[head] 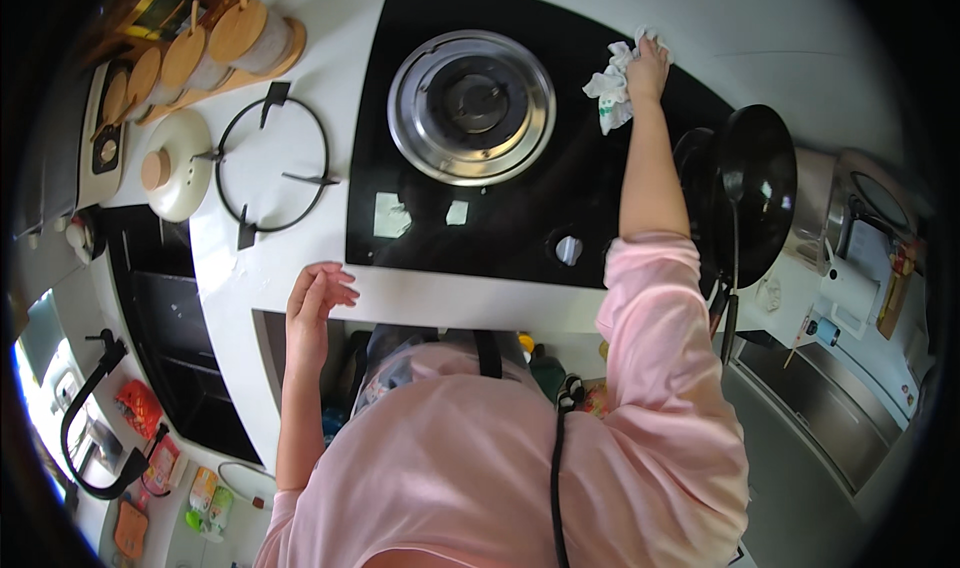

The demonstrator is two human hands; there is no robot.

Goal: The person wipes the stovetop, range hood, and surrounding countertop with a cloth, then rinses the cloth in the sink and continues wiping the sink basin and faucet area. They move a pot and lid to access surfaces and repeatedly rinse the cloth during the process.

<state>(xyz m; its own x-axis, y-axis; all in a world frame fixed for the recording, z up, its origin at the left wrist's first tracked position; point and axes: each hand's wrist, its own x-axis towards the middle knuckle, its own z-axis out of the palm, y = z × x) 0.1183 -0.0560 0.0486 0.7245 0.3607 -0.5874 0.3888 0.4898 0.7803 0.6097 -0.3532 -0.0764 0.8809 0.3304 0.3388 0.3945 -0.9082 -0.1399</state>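
Observation:
With my right hand (648, 71) I press a crumpled white cloth (616, 88) with a green print onto the back right edge of the black glass gas cooktop (525, 223). A round steel burner (472, 109) sits bare on the left part of the cooktop. My left hand (319, 294) hangs over the counter's front edge, near the cooktop's front left corner, with loosely curled fingers and nothing in it. On the counter to the left lies a black pan support ring (328, 140) with several prongs. One control knob (568, 250) shows near the cooktop's front edge.
A black wok (765, 200) with a ladle (733, 223) stands on the right, close to my right forearm. At left are a cream pot lid (180, 164), several wooden-lidded jars (259, 39), and a black sink (172, 305) with a black faucet (71, 418).

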